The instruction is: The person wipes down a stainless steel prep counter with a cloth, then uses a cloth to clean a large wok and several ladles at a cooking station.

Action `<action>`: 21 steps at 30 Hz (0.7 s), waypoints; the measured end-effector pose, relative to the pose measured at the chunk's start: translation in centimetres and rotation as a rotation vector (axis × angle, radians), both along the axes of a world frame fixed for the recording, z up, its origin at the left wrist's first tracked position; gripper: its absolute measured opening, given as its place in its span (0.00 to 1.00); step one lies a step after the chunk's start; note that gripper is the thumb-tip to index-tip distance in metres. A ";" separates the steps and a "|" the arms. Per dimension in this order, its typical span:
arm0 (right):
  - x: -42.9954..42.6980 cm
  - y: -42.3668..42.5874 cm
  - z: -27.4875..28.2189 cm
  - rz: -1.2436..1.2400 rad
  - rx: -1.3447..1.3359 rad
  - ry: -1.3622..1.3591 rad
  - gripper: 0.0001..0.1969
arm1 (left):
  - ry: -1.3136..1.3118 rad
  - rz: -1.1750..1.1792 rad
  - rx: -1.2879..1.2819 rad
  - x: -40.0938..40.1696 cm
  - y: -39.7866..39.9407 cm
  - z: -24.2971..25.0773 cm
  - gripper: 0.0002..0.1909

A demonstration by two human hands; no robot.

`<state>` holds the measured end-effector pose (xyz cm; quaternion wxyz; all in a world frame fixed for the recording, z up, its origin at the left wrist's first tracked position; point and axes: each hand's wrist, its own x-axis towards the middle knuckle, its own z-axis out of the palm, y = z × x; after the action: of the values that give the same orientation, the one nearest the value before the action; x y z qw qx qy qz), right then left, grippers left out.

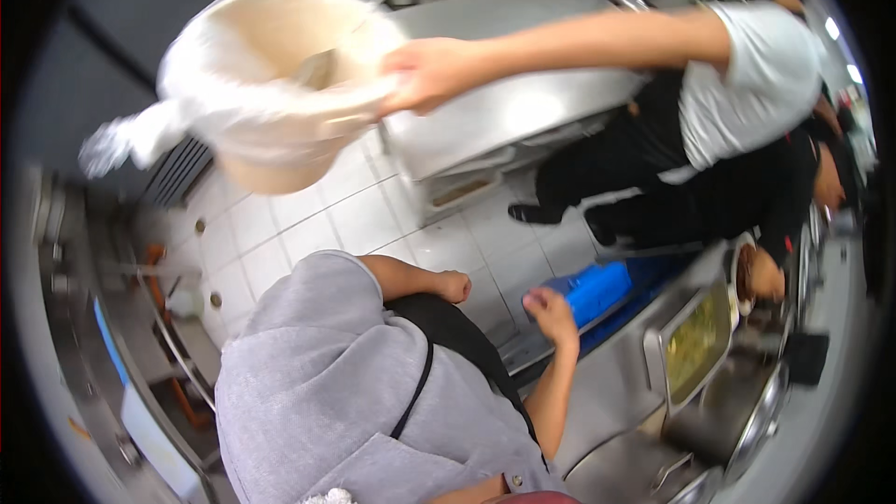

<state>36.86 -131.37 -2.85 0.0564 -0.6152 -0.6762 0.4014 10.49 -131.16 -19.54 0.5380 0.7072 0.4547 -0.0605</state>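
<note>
My left hand point(454, 287) hangs in front of my black apron, loosely curled with nothing visible in it. To its right is my right hand point(555, 316), blurred, its fingers curled and no object visible in them. Behind the right hand, in this view, lies a blue plastic-like bundle point(603, 288) on a low surface; I cannot tell if they touch. Ahead of me, another person's hand point(430, 75) grips the rim of a cream bucket point(276, 171). A white plastic bag point(231, 94) lines it, bunched into a tail at the left. A greyish thing point(316, 70) sits inside.
A stainless steel table point(483, 119) stands ahead. Two people in dark trousers point(595, 154) occupy the aisle at right. Beside me, a counter holds a steel pan of yellowish-green food point(698, 343) and metal lids. Steel equipment point(105, 336) lines the left; the tiled floor point(329, 224) shows between.
</note>
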 end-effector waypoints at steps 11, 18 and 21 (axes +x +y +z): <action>-0.7 -13.4 1.1 -0.175 0.299 -0.633 0.13 | 0.444 0.224 0.041 -29.7 -15.1 0.6 0.14; -2.7 -16.6 1.6 -0.254 0.501 -0.552 0.14 | 0.677 0.715 -0.067 -45.2 -29.5 1.1 0.14; -4.2 -16.6 1.5 -0.274 0.514 -0.621 0.16 | 0.681 0.791 -0.123 -46.9 -33.0 1.6 0.13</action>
<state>32.66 -148.01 -1.31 0.0546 -0.7570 -0.6512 0.0042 -36.41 -164.15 -17.90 0.3820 0.3889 0.8317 -0.1054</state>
